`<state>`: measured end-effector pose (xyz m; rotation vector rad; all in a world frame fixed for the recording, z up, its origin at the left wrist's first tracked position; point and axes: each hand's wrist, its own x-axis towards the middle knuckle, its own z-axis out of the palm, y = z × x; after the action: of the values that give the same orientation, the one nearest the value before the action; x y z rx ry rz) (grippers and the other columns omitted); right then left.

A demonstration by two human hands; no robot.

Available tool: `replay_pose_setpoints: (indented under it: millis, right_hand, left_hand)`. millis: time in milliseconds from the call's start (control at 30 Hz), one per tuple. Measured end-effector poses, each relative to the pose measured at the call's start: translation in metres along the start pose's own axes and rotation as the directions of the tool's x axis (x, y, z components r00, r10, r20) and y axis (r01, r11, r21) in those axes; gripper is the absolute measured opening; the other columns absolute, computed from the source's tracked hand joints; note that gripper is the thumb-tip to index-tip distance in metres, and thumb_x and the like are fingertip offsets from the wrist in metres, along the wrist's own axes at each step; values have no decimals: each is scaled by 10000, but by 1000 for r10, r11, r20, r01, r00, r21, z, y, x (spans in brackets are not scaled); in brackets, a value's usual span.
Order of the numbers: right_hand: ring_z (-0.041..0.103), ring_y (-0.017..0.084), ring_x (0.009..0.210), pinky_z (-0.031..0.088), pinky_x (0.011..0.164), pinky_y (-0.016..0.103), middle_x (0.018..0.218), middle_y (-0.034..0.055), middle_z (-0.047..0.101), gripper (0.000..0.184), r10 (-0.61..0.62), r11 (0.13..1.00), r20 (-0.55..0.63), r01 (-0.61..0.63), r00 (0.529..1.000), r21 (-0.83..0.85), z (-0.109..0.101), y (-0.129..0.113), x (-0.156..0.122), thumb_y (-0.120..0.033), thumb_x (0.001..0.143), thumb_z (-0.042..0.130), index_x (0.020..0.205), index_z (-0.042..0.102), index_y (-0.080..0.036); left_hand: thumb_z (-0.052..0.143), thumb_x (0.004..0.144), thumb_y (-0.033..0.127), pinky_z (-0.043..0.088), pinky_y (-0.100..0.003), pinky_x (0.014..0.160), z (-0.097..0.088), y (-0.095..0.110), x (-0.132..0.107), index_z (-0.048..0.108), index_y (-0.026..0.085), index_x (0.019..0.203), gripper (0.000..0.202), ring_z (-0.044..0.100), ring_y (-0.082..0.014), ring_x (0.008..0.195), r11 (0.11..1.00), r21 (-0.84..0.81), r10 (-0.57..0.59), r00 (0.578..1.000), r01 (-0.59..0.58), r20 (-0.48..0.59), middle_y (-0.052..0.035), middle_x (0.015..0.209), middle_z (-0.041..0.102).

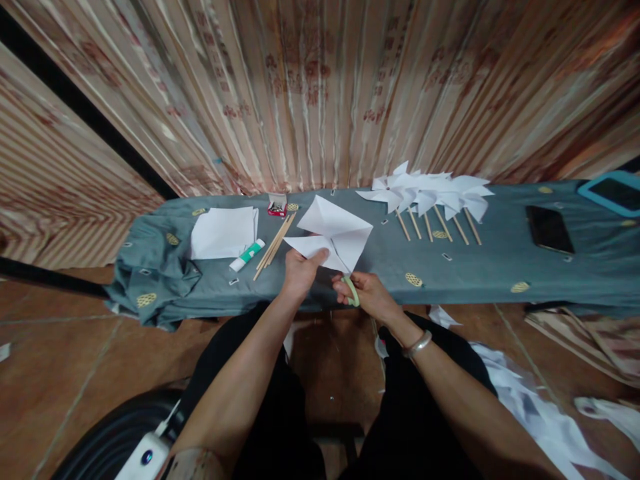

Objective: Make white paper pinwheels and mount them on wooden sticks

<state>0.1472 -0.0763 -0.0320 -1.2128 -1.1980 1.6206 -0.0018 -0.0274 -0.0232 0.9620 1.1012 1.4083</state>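
Note:
My left hand (300, 270) pinches the near corner of a white folded paper square (334, 233) over the front edge of the grey-blue clothed bench (490, 267). My right hand (365, 293) is closed round the pale green handles of scissors (351, 288), whose blades meet the paper's lower corner. The paper shows creases running to its centre and is partly lifted off the cloth.
Left of the paper lie several wooden sticks (274, 244), a glue stick (247, 255), a stack of white sheets (223, 232) and a small red box (277, 205). Finished paper pinwheels (430, 193) lie at the right, then a dark phone (549, 229) and a tablet (613, 192). Paper scraps (525, 393) litter the floor.

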Motion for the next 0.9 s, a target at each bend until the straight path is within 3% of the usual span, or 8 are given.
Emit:
replay_pose_setpoints:
  millis: [567, 900]
  right_hand:
    - [532, 85, 500, 405, 524, 239, 542, -34, 618, 457, 16, 1000, 1, -16, 1000, 14, 0, 0, 0, -538, 560, 847, 754, 680, -160]
    - [556, 99, 524, 427, 537, 242, 563, -31, 626, 478, 12, 1000, 23, -12, 1000, -13, -2, 5, 1, -557, 572, 839, 805, 688, -168]
  left_hand:
    - [787, 549, 267, 505, -290, 752, 1, 3, -1, 724, 134, 811, 301, 647, -163, 725, 1000, -11, -1, 999, 1, -35, -33, 794, 735]
    - [835, 518, 253, 494, -290, 710, 2, 4, 0, 719, 150, 777, 302, 631, -155, 673, 993, -113, 12, 1000, -14, -15, -18, 757, 727]
